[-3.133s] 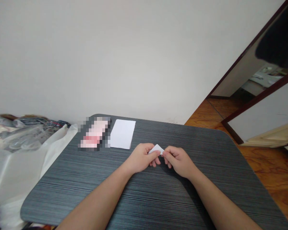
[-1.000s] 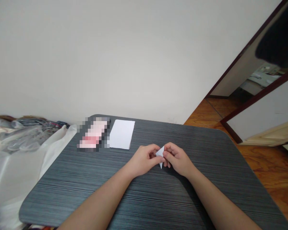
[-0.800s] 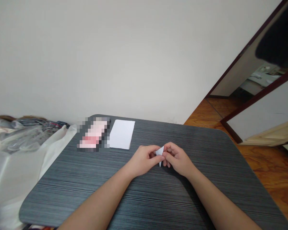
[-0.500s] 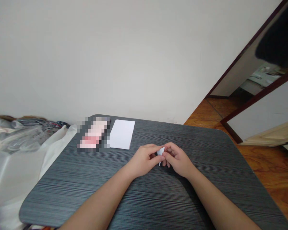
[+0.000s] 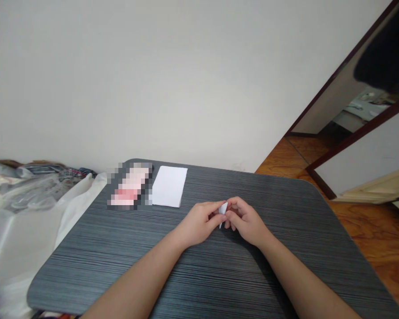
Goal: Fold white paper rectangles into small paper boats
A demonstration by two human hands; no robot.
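Between my two hands is a small folded piece of white paper, with a pointed tip showing below the fingers. My left hand pinches its left side between thumb and fingers. From the right, my right hand grips the other side, thumb in front and fingers curled behind. Both hands are held over the dark table; the fingers hide part of the paper. A stack of white paper sheets lies flat beyond my left hand.
Left of the sheets lies a blurred-out pinkish flat object. Plastic-covered bundles are heaped off the table's left edge. A pale wall stands behind the table, and wooden floor shows at the right by a doorway.
The folded paper has turned slightly between my fingers, its visible face a bit narrower. My hands stay almost in the same place.
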